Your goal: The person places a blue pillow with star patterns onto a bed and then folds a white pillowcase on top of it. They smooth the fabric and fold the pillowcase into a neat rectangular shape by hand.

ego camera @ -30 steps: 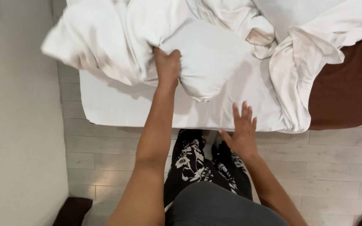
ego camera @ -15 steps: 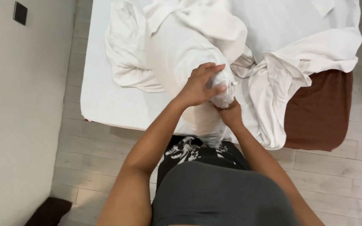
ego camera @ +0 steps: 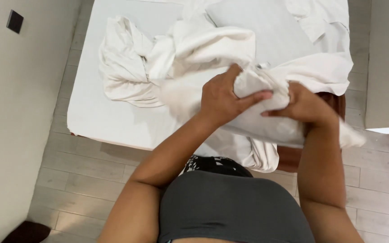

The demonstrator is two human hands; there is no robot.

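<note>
Head view, looking down the torso: both hands now meet on one white pillowcase bundle (ego camera: 266, 119) raised above the near edge of the bed (ego camera: 109, 121). One second ago the left hand pressed a pillow lying on the mattress while the right hand hovered open and apart over the bed edge; half a second ago the two hands had already closed together on the fabric. The left hand (ego camera: 223, 96) has its grip wrapped over the top of the bundle, thumb along the cloth and fingers curled shut around a gathered fold. The right hand (ego camera: 305, 105) has its grip closed on the same bundle from the far side, fingertips pointing toward the left hand. Judged from this, the work has passed from locating the item to handling it with both hands, with the fabric bunched between the grips. A crumpled white sheet (ego camera: 127, 67) lies on the mattress to the left, well apart from the hands. A brown bed base (ego camera: 289, 157) shows below the hanging cloth. Whether a pillow sits inside the bundle cannot be told; its lower edge is motion-blurred, the right palm is hidden by cloth, and the bed's far end is cut off by the frame.
</note>
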